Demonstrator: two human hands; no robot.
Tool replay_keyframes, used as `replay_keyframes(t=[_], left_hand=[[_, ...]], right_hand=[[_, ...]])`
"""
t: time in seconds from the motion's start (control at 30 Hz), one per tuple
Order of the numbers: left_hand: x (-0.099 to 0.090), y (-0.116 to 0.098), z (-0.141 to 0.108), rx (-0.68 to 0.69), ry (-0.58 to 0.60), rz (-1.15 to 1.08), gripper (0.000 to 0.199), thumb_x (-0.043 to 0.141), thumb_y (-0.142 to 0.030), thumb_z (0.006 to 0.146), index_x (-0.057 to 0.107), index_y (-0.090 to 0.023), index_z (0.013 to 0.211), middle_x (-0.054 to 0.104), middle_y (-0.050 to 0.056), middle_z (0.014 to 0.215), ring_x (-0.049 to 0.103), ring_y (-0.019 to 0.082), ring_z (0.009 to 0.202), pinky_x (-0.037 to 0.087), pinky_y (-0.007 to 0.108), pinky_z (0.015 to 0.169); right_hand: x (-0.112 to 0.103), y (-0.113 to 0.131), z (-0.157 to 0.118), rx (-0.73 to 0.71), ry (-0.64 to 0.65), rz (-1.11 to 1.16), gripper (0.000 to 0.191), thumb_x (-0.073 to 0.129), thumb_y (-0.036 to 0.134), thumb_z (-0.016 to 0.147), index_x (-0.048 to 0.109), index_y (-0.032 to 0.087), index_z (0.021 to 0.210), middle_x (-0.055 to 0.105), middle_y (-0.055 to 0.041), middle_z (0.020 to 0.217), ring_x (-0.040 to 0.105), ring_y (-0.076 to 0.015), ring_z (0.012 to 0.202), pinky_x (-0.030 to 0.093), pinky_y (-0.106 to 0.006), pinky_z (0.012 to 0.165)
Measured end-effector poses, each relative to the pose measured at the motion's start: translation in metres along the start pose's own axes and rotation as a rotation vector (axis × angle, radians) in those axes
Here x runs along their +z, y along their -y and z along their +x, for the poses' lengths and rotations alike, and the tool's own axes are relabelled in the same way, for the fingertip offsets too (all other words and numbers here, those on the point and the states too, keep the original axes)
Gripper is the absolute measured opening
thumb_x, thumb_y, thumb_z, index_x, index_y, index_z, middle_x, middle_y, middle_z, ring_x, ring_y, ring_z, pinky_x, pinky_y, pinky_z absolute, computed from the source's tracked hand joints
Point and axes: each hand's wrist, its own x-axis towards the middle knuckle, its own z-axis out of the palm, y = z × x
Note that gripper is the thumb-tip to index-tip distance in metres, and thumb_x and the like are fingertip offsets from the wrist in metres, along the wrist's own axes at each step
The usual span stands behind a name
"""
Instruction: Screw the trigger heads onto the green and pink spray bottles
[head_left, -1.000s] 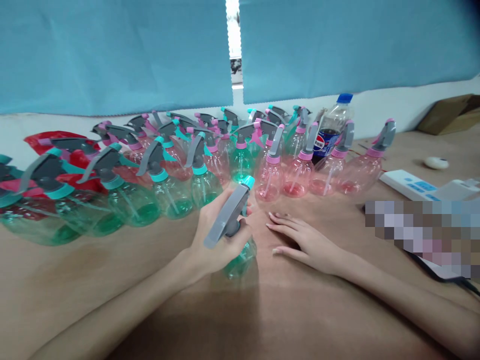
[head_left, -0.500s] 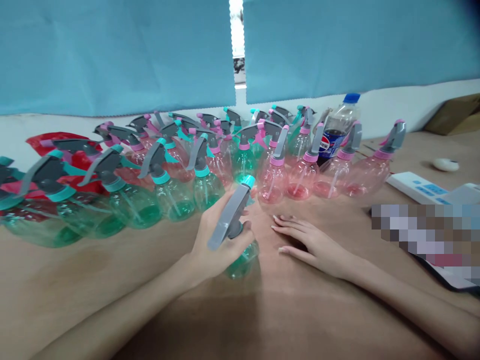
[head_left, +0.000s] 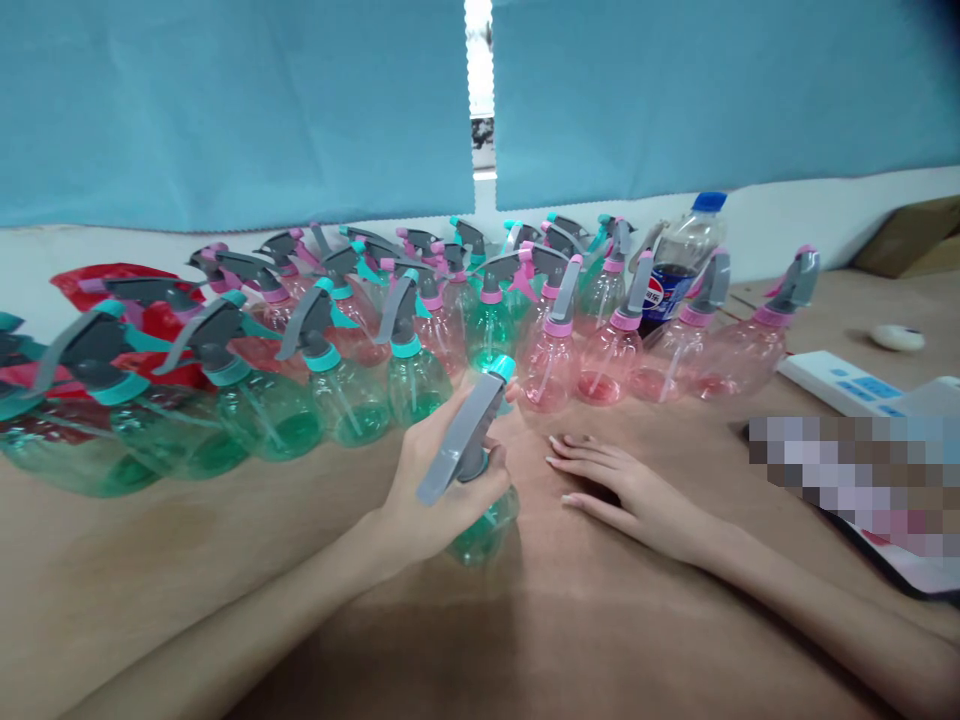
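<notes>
My left hand is closed around the neck of a green spray bottle with a grey trigger head and turquoise nozzle. That bottle stands upright on the brown table, its body partly hidden by the hand. To its right my right hand lies on the table, fingers stretched out and nothing in them. Green spray bottles with turquoise collars line up to the left. Pink spray bottles with pink collars form a row just beyond the right hand.
More mixed spray bottles crowd behind, beside a red plastic bag. A cola bottle with a blue cap stands at back right. On the right are a white scale-like device, a white mouse, a blurred-out flat object and a cardboard box.
The view has shifted very slightly, so things on the right sit a little lower and further right. Both hands keep the same pose, the left still around the spray bottle.
</notes>
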Motion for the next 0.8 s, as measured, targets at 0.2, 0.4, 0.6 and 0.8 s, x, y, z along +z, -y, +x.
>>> replay_keyframes(t=[0.2, 0.4, 0.6, 0.8], left_hand=[[-0.001, 0.005, 0.003, 0.006, 0.019, 0.008, 0.034, 0.055, -0.018, 0.076, 0.057, -0.019, 0.111, 0.063, 0.000, 0.080, 0.059, 0.013, 0.062, 0.050, 0.028, 0.061], [-0.002, 0.008, 0.005, 0.023, 0.018, 0.021, 0.034, 0.054, -0.016, 0.075, 0.057, -0.019, 0.109, 0.064, 0.001, 0.082, 0.059, 0.014, 0.064, 0.050, 0.029, 0.062], [-0.006, 0.014, 0.011, 0.007, 0.006, 0.027, 0.044, 0.055, -0.015, 0.075, 0.057, -0.021, 0.118, 0.060, -0.003, 0.071, 0.049, 0.011, 0.053, 0.046, 0.026, 0.057], [-0.005, 0.017, 0.013, -0.001, -0.020, 0.018, 0.045, 0.056, -0.016, 0.074, 0.059, -0.021, 0.119, 0.057, -0.004, 0.066, 0.048, 0.011, 0.052, 0.042, 0.023, 0.051]], right_hand=[[0.000, -0.001, -0.001, 0.006, 0.003, -0.012, 0.045, 0.051, 0.045, 0.094, 0.053, 0.028, 0.136, 0.051, -0.0054, 0.143, 0.043, -0.0269, 0.135, 0.034, -0.053, 0.112], [0.001, -0.003, -0.001, 0.013, 0.017, -0.018, 0.045, 0.051, 0.044, 0.094, 0.054, 0.025, 0.135, 0.051, -0.0063, 0.144, 0.042, -0.0259, 0.136, 0.032, -0.052, 0.114], [0.001, -0.001, -0.002, 0.020, 0.021, -0.022, 0.045, 0.049, 0.044, 0.095, 0.053, 0.025, 0.136, 0.048, -0.0064, 0.146, 0.042, -0.0266, 0.136, 0.035, -0.053, 0.112], [0.003, -0.003, -0.003, 0.006, -0.013, -0.019, 0.044, 0.051, 0.043, 0.094, 0.055, 0.026, 0.134, 0.050, -0.0058, 0.144, 0.044, -0.0270, 0.134, 0.035, -0.052, 0.112]])
